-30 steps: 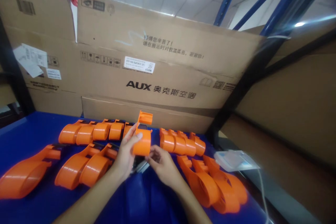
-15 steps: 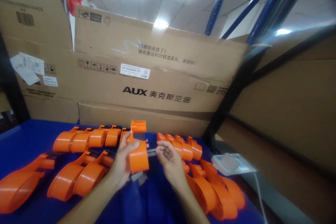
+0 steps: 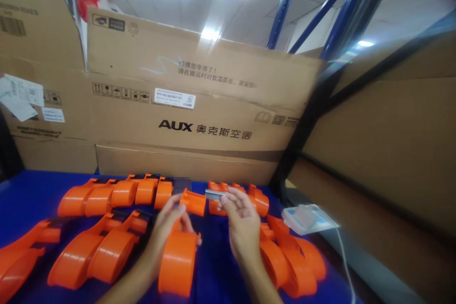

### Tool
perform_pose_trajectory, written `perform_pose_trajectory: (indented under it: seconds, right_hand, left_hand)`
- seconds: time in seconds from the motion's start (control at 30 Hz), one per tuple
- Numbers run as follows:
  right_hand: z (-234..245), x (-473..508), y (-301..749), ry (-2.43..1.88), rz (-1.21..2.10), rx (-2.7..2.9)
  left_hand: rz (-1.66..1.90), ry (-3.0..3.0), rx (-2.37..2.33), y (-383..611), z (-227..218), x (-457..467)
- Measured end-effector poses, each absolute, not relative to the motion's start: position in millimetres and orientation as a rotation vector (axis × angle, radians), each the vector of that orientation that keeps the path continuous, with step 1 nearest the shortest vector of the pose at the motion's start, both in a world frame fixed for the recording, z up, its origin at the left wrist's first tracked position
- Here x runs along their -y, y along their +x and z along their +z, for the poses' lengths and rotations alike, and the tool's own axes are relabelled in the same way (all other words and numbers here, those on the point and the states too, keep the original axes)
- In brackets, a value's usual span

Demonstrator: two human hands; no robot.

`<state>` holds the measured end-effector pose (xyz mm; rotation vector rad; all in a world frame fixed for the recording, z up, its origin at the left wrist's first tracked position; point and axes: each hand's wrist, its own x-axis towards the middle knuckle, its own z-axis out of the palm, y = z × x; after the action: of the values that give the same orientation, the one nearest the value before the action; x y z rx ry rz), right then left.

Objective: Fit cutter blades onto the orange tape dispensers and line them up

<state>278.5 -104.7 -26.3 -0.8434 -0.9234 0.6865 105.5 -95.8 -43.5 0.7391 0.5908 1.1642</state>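
Note:
My left hand grips an orange plastic tape-dispenser body, tilted so its round end points toward me and its narrow head points away. My right hand is just right of that head, its thumb and fingers pinching a small flat grey metal strip held level beside the dispenser's head. Both hands hover over a blue table.
Rows of orange dispenser bodies lie on the table at the left, at the back and at the right. Large AUX cardboard boxes wall the back. A clear plastic box sits at right by blue rack posts.
The dispenser in my left hand has tipped from upright to lying toward me. My right hand has risen and now holds the grey strip at the dispenser's head. The view shifted right.

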Motion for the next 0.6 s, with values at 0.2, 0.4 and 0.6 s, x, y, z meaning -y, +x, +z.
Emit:
perform_pose_trajectory:
  seconds: [0.2, 0.4, 0.6]
  right_hand:
    - [-27, 104, 277, -0.793, 0.696, 0.906]
    - [-30, 103, 275, -0.771, 0.711, 0.908]
    - [-31, 105, 272, -0.815, 0.677, 0.966]
  left_hand:
    - [1.243, 0.835, -0.626, 109, -38, 108]
    - [1.238, 0.837, -0.647, 111, -36, 110]
    - [1.258, 0.814, -0.669, 113, -34, 111]
